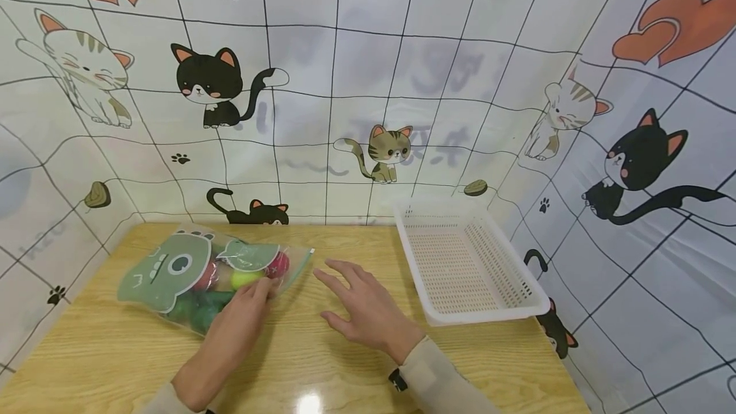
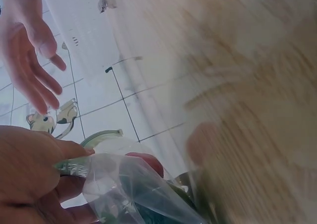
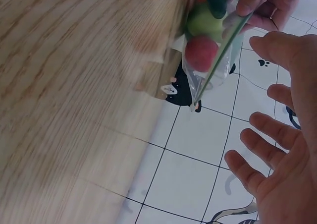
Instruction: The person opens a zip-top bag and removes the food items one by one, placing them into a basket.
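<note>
While a clear plastic zip bag [image 1: 183, 265] lay on its side across the left part of the wood-grain tabletop [image 1: 310, 350], the person's left hand [image 1: 237, 321] pinched its mouth edge between thumb and fingers, near the green zip strip [image 1: 300, 271]. Thin and glossy, the film puckered where it was gripped. A matte green cartoon dinosaur with a round eye and a row of white teeth was printed over much of the bag, and through the bare film showed a smooth red ball-shaped piece [image 3: 201, 53] close to the strip, a rounded yellow-green piece [image 3: 204, 23] beside it, and dark green, bulging shapes [image 1: 198, 312] toward the near side; what these were could not be told. The right hand [image 1: 368, 308] hovered over the table between the bag and the basket, touching neither, its fingers spread apart and lightly bent, with nothing in its grasp. A pale sleeve [image 1: 445, 379] covered that forearm. At the right end of the table stood a white plastic basket [image 1: 489, 318], shallow and rectangular, its floor and walls pierced with rows of small slots. Behind, a softly wrinkled sheet [image 1: 310, 94] bore black grid lines, cartoon cats and orange hearts.
</note>
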Motion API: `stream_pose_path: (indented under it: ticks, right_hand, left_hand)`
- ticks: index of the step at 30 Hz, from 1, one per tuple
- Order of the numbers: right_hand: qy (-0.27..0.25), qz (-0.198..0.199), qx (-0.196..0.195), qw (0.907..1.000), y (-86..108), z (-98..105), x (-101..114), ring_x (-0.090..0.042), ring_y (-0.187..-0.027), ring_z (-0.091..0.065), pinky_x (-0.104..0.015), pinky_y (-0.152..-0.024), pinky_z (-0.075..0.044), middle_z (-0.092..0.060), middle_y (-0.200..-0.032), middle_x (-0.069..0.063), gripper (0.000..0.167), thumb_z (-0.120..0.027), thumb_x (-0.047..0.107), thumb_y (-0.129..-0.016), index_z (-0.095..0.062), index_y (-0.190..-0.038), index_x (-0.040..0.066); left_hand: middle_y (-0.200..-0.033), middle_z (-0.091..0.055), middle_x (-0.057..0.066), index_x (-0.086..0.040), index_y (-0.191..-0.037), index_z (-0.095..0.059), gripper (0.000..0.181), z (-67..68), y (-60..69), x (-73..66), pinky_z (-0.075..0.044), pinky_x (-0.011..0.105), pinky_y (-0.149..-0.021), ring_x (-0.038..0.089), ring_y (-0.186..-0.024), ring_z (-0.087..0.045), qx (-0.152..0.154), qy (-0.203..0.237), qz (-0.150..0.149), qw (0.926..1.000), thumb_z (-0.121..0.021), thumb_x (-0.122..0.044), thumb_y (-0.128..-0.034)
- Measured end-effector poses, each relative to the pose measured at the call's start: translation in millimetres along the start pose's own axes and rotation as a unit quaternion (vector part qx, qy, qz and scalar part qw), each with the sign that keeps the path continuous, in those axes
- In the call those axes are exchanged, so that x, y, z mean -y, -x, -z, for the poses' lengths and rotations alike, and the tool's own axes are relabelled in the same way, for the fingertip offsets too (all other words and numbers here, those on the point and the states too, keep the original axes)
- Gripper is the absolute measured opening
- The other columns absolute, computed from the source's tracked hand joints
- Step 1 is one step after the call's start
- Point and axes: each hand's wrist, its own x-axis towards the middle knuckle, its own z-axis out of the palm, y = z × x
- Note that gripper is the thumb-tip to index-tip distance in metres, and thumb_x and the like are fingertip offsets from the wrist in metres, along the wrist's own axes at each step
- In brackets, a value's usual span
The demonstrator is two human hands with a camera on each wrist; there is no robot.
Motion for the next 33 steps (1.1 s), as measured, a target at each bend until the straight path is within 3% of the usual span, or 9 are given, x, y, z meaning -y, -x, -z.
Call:
stream_pose_path:
  ticks: [7, 14, 27, 33]
  right_hand:
    - [-0.001, 0.009, -0.016, 0.9998, -9.0, -4.2, 0.7, -0.03, -0.155, -0.065, -0.051, -0.117, -0.065, -0.058, -0.175, -0.01, 0.077, -0.089, 0.04, -0.105, -0.056, -0.172, 0.02]
    - [-0.015, 0.012, -0.016, 0.9997, -15.2, -13.6, -1.5, -0.031, -0.157, -0.063, -0.051, -0.12, -0.063, -0.059, -0.174, -0.013, 0.076, -0.091, 0.032, -0.104, -0.057, -0.171, 0.02]
    - [-0.008, 0.011, 0.002, 0.9999, -26.6, -22.8, 0.5, -0.029, -0.159, -0.062, -0.047, -0.125, -0.06, -0.057, -0.177, -0.009, 0.076, -0.092, 0.026, -0.103, -0.058, -0.171, 0.024]
    - [0.013, 0.009, -0.032, 0.9994, -26.4, -26.2, -3.1, -0.027, -0.151, -0.068, -0.046, -0.119, -0.064, -0.069, -0.165, -0.005, 0.049, -0.094, 0.019, -0.101, -0.077, -0.146, 0.026]
  left_hand:
    - [-0.121, -0.084, 0.014, -0.014, -0.118, -0.07, 0.026, -0.5, 0.0, -8.3, -0.071, 0.056, -0.081, 0.038, -0.116, -0.083, -0.019, 0.006, -0.018, 0.9996, -0.084, 0.001, -0.1027]
    - [-0.115, -0.086, 0.009, -0.014, -0.132, -0.074, 0.038, 0.2, 0.6, -16.5, -0.071, 0.054, -0.08, 0.036, -0.113, -0.084, -0.035, 0.005, -0.032, 0.9989, -0.089, 0.0, -0.0995]
    - [-0.112, -0.086, 0.004, -0.019, -0.127, -0.073, 0.038, 1.0, 3.7, -31.9, -0.072, 0.047, -0.084, 0.03, -0.111, -0.084, -0.023, 0.016, -0.055, 0.9981, -0.091, -0.003, -0.0978]
    - [-0.105, -0.084, 0.001, -0.021, -0.111, -0.068, 0.033, 0.3, 5.0, -39.0, -0.069, 0.041, -0.079, 0.024, -0.103, -0.084, -0.039, 0.016, -0.078, 0.9961, -0.092, -0.002, -0.0965]
